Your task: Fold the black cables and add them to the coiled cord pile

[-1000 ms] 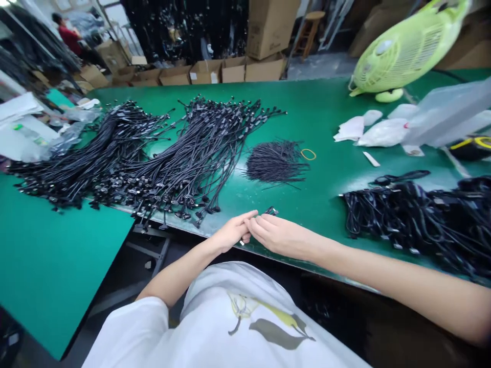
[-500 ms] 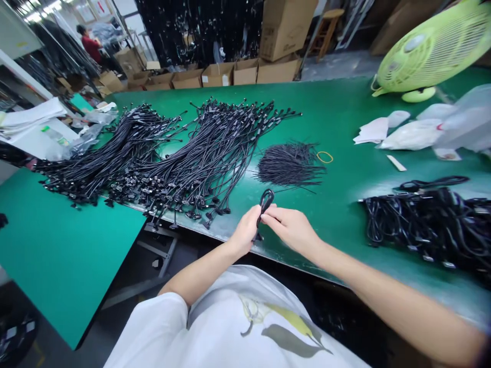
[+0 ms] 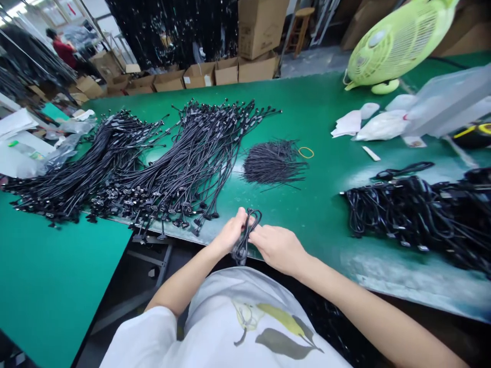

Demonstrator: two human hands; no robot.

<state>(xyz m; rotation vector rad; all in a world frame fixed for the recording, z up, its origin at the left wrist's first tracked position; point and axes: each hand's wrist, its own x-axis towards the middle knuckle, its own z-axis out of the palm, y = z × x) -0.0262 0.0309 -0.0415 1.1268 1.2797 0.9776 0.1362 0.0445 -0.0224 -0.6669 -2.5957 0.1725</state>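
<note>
Green workbench (image 3: 330, 107), bundled black cables (image 3: 184, 163)

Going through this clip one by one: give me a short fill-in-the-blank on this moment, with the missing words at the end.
A looped black cable is gathered between the person's left hand and right hand, at the edge of a ____ work table. A thin rubber band lies to the ____ of a pile of short black strands in this view. The lime-green plastic object at the table's far side is an electric ____.

Missing words: green; right; fan.
</note>
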